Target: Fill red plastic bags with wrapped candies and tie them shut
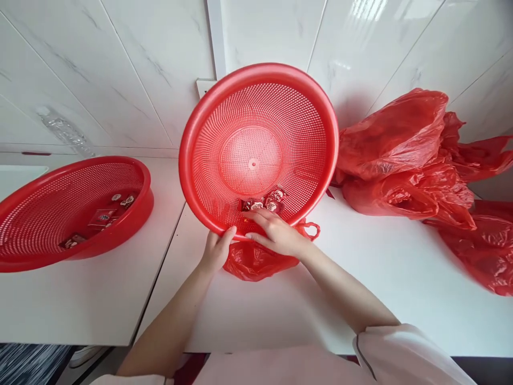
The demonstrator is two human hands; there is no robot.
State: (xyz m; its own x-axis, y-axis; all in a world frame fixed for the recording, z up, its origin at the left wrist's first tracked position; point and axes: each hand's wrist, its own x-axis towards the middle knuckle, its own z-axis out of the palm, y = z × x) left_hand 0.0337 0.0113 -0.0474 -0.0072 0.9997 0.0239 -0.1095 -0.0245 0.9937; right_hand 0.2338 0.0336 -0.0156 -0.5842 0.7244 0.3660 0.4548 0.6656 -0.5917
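A red perforated basket [252, 115] is tilted toward me, with several small dark-red packets [274, 199] gathered at its lower side. My left hand [217, 247] is closed on the basket's lower left rim, thumb on the near edge, its other fingers hidden behind. My right hand [274, 231] reaches over the lower rim, its fingers spread at the packets and its thumb at the rim; nothing is seen gripped in it. Beneath the basket, a red plastic bag [260, 262] lies on the white table [240, 315].
At the left, another red basket [116, 235] holds several packets. Filled red plastic bags [396, 139] are piled at the right. A clear bottle [66, 131] is near the tiled wall, and a seam runs between the tabletops.
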